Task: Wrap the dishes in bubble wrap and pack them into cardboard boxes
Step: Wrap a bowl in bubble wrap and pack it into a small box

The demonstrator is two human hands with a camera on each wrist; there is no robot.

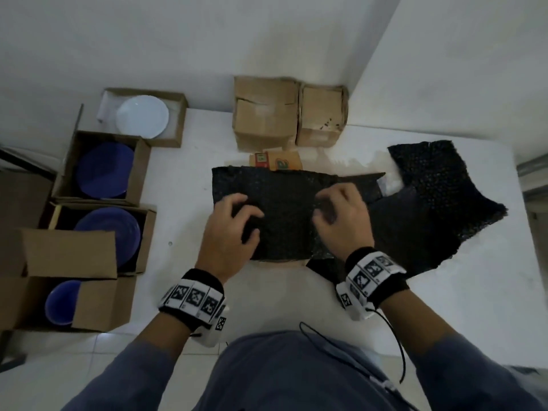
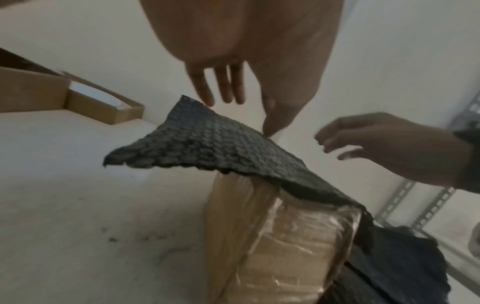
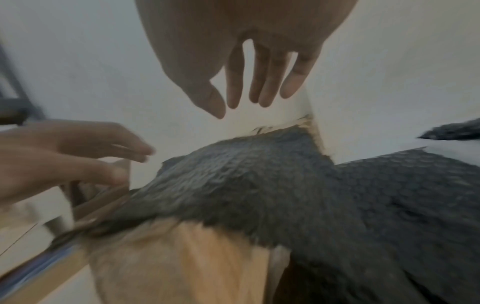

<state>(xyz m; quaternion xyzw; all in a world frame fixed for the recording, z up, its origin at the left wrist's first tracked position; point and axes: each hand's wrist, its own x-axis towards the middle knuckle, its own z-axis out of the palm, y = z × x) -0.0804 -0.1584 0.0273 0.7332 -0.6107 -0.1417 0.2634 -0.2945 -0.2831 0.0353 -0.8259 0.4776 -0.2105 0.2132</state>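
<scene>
Black bubble wrap (image 1: 284, 203) drapes a taped cardboard box (image 2: 280, 242); left hand (image 1: 234, 223) at 9 o'clock, right hand (image 1: 341, 221) at 3, both loose-fingered, gripping nothing.

The white table (image 1: 326, 292) carries four open cardboard boxes (image 1: 100, 167) of plates along its left edge, two closed boxes (image 1: 267, 114) at the back, and black bubble wrap (image 1: 439, 203) spread over the middle and right.
</scene>
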